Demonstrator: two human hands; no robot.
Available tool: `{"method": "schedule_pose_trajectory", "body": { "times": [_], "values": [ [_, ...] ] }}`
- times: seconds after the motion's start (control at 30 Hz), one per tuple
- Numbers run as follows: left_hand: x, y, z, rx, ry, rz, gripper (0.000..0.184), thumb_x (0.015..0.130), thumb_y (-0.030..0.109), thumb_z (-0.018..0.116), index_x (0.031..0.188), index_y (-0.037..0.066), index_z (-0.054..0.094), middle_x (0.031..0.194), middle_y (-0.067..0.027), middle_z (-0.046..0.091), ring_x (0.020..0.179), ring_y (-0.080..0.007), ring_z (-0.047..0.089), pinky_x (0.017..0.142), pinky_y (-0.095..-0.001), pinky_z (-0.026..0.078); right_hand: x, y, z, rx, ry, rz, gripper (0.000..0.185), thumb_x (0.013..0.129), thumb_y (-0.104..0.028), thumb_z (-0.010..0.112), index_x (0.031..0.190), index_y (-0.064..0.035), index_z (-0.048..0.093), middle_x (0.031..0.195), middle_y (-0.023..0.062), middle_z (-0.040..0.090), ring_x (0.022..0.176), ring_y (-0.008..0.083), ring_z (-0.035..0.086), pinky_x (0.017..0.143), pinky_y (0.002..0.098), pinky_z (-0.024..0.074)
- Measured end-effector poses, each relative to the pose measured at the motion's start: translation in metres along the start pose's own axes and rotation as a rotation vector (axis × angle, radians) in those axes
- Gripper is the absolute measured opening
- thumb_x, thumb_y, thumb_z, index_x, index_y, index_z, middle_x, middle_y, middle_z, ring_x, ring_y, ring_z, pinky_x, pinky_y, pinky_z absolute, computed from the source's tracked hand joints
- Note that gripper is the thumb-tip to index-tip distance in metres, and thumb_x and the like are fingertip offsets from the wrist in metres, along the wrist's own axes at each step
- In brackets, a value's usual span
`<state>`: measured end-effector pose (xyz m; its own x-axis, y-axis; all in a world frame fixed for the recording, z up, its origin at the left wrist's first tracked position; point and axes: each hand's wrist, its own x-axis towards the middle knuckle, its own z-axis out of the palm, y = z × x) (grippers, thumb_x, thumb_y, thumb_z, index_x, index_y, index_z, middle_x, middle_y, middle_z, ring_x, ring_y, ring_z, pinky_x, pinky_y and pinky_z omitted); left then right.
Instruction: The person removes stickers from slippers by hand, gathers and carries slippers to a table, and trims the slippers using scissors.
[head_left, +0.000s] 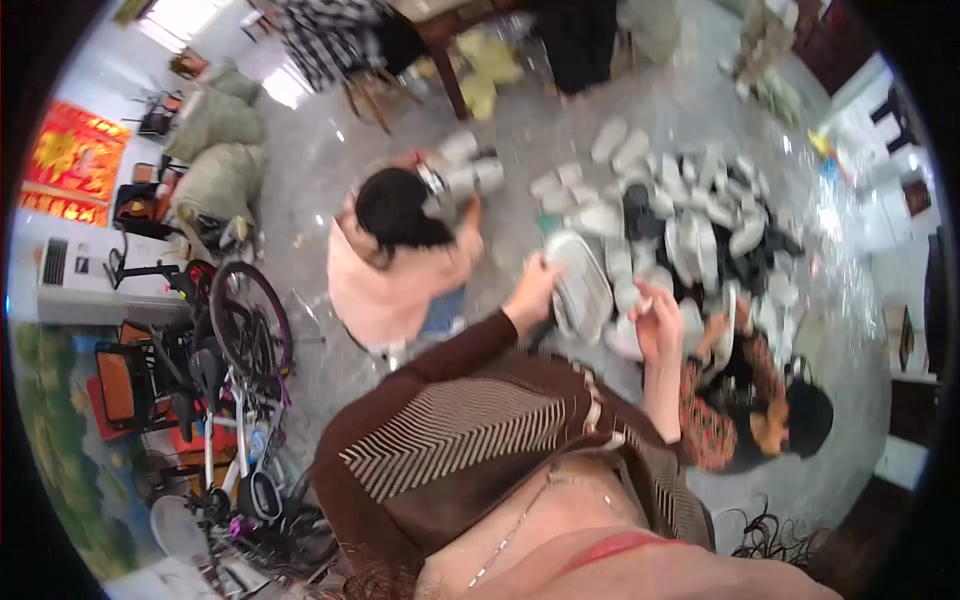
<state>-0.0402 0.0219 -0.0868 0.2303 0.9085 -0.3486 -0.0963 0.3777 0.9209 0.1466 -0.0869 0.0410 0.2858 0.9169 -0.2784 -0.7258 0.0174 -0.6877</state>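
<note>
My left hand (535, 297) grips a white shoe sole (582, 290) by its near left side, fingers closed on the edge. The sole is tilted, its broad ribbed-looking face turned toward me. To the right of it, apart from the sole, my right hand (658, 325) is raised with fingers curled together in a pinch; whatever lies between the fingertips is too small or blurred to name. Beyond both hands a large pile of white soles (690, 240) spreads over the floor, with dark pieces (643, 212) among them.
At left a person in a pink top (385, 285) bends over more pale soles (465, 175). Close on my right, a person in a patterned sleeve (707, 420) holds a pale sole (730, 325). Bicycles (240, 400) and stuffed sacks (220, 170) stand left; a table (445, 65) is ahead.
</note>
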Motion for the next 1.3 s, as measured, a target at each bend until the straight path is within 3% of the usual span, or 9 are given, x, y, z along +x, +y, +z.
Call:
{"method": "schedule_pose_trajectory", "body": {
  "times": [0.03,0.13,0.23,0.37,0.5,0.73,0.9,1.13,1.3],
  "values": [
    [-0.015,0.02,0.002,-0.323,0.018,-0.121,0.031,0.076,0.001,0.051,0.106,0.0,0.047,0.1,-0.0098,0.056,0.089,-0.0202,0.056,0.071,-0.0373,0.049,-0.002,0.008,-0.017,0.088,-0.081,0.045,0.01,0.086,-0.01,0.049,0.092,-0.0027,0.052,0.095,0.0122,0.056,0.059,0.0116,0.046,0.056,0.0282,0.0413],
    [-0.013,-0.01,-0.027,-0.516,0.021,-0.375,0.035,0.081,0.005,0.045,0.115,-0.002,0.042,0.109,-0.0167,0.053,0.098,-0.0334,0.054,0.083,-0.0479,0.046,-0.023,0.031,-0.059,0.322,-0.036,0.214,0.006,0.085,-0.009,0.051,0.09,-0.0063,0.051,0.092,0.0116,0.056,0.054,0.0107,0.039,0.053,0.0268,0.0366],
    [-0.029,-0.028,-0.045,-0.576,0.088,-0.507,0.038,0.084,0.007,0.042,0.119,-0.004,0.037,0.116,-0.0197,0.048,0.106,-0.036,0.049,0.089,-0.0506,0.041,-0.037,0.058,-0.093,0.464,0.021,0.258,0.004,0.086,-0.011,0.05,0.089,-0.008,0.05,0.085,0.0082,0.055,0.055,0.0106,0.04,0.055,0.0275,0.0385],
    [-0.032,-0.066,-0.058,-0.659,0.222,-0.711,0.038,0.085,0.006,0.041,0.121,-0.005,0.033,0.122,-0.0221,0.042,0.113,-0.0354,0.044,0.093,-0.0513,0.038,-0.064,0.071,-0.103,0.12,0.328,0.222,0.009,0.087,-0.013,0.05,0.093,-0.007,0.051,0.078,0.0044,0.052,0.057,0.0106,0.042,0.056,0.0279,0.0401],
    [-0.05,-0.104,-0.085,-0.313,0.011,-0.612,0.037,0.087,0.01,0.038,0.121,-0.005,0.033,0.126,-0.0209,0.039,0.117,-0.0367,0.039,0.098,-0.054,0.027,-0.087,0.075,-0.112,0.02,0.427,0.337,0.014,0.087,-0.013,0.05,0.098,-0.0052,0.052,0.076,0.003,0.051,0.06,0.0107,0.044,0.057,0.0284,0.0414],
    [-0.033,-0.119,-0.094,-0.708,0.556,-0.714,0.036,0.087,0.009,0.038,0.12,-0.005,0.036,0.124,-0.02,0.04,0.116,-0.0343,0.039,0.099,-0.0485,0.029,-0.078,0.088,-0.139,0.023,0.456,0.522,0.016,0.085,-0.013,0.053,0.098,-0.0035,0.053,0.075,0.0035,0.051,0.06,0.01,0.046,0.054,0.0272,0.0416],
    [-0.008,-0.125,-0.112,-0.642,0.526,-0.54,0.035,0.086,0.008,0.039,0.118,-0.005,0.038,0.123,-0.0201,0.04,0.114,-0.0337,0.041,0.098,-0.046,0.032,-0.062,0.104,-0.158,-0.012,0.468,0.618,0.014,0.084,-0.013,0.055,0.095,-0.0036,0.052,0.07,0.0027,0.05,0.052,0.009,0.043,0.046,0.026,0.0387],
    [0.017,-0.131,-0.127,0.474,0.11,-0.405,0.034,0.082,0.007,0.046,0.114,-0.004,0.04,0.112,-0.0176,0.045,0.103,-0.0321,0.048,0.088,-0.0429,0.042,-0.044,0.119,-0.184,0.032,0.468,0.75,0.013,0.086,-0.016,0.052,0.092,-0.0048,0.05,0.066,0.0023,0.049,0.047,0.0087,0.04,0.04,0.0264,0.0357],
    [0.045,-0.194,-0.16,-0.142,0.431,-0.549,0.031,0.081,0.005,0.049,0.111,-0.001,0.042,0.107,-0.0161,0.046,0.094,-0.0324,0.051,0.081,-0.0437,0.046,-0.052,0.137,-0.214,0.171,0.445,0.752,0.012,0.087,-0.017,0.049,0.092,-0.0052,0.049,0.068,0.0035,0.051,0.048,0.0102,0.044,0.041,0.0266,0.0386]
  ]
}}
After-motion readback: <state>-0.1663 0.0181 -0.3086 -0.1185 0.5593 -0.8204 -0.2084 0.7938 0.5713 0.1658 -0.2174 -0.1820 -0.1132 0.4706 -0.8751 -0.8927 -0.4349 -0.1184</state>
